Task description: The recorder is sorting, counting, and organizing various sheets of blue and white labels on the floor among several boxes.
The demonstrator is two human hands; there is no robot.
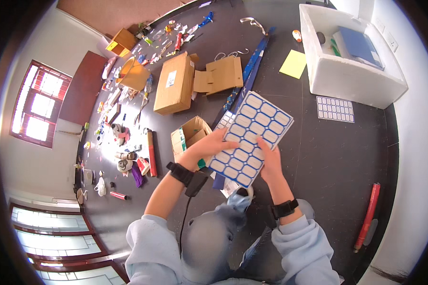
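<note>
Between my hands is a stack of label sheets (251, 124), printed with rows of blank, blue-bordered labels. My left hand (214, 144) grips its left edge, the thumb lying across the front. On the right edge, my right hand (271, 160) pinches the stack with its thumb on top. The sheets are tilted and held above the dark floor, over my knees. Partly covered behind them lies another label sheet (225, 119) with smaller labels. A single label sheet (335, 109) rests on the floor to the right, beside a white foam box (353, 78).
Blue folders (362, 46) stand in the foam box. A yellow paper (293, 64) lies nearby. Ahead are a closed cardboard box (174, 83), a flattened carton (224, 75) and a small open box (178, 144). Red tubes (151, 153) and scattered small items occupy the left floor.
</note>
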